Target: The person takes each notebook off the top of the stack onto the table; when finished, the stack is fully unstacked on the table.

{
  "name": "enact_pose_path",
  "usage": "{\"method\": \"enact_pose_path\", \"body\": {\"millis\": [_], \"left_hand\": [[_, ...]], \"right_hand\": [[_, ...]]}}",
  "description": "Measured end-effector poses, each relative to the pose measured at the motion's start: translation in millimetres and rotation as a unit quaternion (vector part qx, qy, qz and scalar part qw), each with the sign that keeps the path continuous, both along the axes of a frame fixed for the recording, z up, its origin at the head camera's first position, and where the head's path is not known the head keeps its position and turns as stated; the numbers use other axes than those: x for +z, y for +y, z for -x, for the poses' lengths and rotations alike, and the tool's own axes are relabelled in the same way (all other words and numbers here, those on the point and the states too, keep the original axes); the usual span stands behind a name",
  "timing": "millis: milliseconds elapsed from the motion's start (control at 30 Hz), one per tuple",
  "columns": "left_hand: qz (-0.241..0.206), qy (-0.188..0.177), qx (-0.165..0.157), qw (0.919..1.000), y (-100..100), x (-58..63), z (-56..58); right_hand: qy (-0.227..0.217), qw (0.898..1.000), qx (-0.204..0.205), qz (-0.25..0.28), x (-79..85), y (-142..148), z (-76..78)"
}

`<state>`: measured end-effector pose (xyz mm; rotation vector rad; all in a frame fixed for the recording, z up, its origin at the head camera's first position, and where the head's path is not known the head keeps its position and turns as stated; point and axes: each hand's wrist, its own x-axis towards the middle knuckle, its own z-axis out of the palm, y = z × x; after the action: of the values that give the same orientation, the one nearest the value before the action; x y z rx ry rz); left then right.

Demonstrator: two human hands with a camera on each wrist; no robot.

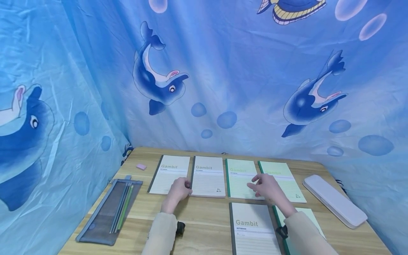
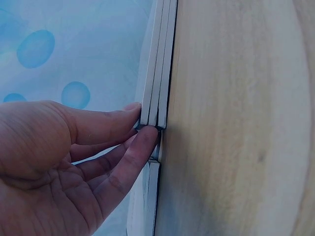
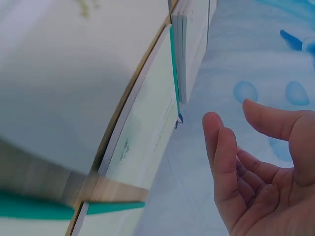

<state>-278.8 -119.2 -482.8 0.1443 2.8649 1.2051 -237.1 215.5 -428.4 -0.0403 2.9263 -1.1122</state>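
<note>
Pale sleeves (image 1: 160, 233) lay nearest the camera, leading to two hands above a wooden tabletop (image 1: 199, 221). At its fingertips the left hand (image 1: 178, 191) pinched a grey-spined stack (image 1: 208, 179) by its lower spine corner, thumb on the cover and a finger at the bottom edge; three notebooks showed in that pile from the wrist. Just left of this hand lay another grey-spined pile (image 1: 171, 171).

The right hand (image 1: 268, 187) held nothing, thumb and fingers apart, between two green-spined notebooks (image 1: 243, 182), one beneath its fingertips and the other to its right. Nearer the body, below it, were a single grey notebook (image 1: 256, 235) and a green one (image 1: 310, 213) partly hidden by the sleeve.

Far left of the left hand were a mesh pouch (image 1: 103, 203), slim pencils (image 1: 122, 209) and a pink eraser (image 1: 141, 166); right of the right hand, a white case (image 1: 334, 200).

Judging by looks, each notebook was light and bendable, its pages apt to slide or fan, so the stiffer spine edge seemed the surest hold, all layers together.
</note>
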Motion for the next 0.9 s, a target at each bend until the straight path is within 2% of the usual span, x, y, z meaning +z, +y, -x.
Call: {"method": "enact_pose_path", "body": {"millis": [167,433,733,900], "left_hand": [[0.001,0.001,0.002,1.0000,0.3,-0.9,0.6],[-0.001,-0.010,0.006,0.9999,0.9,-1.2,1.0],[-0.008,-0.015,0.007,0.9998,0.7,-0.9,-0.7],[-0.009,-0.009,0.005,0.9999,1.7,-0.7,0.0]], "right_hand": [[-0.012,0.999,-0.009,0.039,-2.0,-9.4,22.9],[-0.036,0.995,-0.032,0.084,-18.8,-27.6,56.8],[-0.025,0.992,-0.024,0.121,-40.7,-50.4,71.8],[-0.014,0.995,-0.020,0.099,-51.7,-63.0,75.2]]}}
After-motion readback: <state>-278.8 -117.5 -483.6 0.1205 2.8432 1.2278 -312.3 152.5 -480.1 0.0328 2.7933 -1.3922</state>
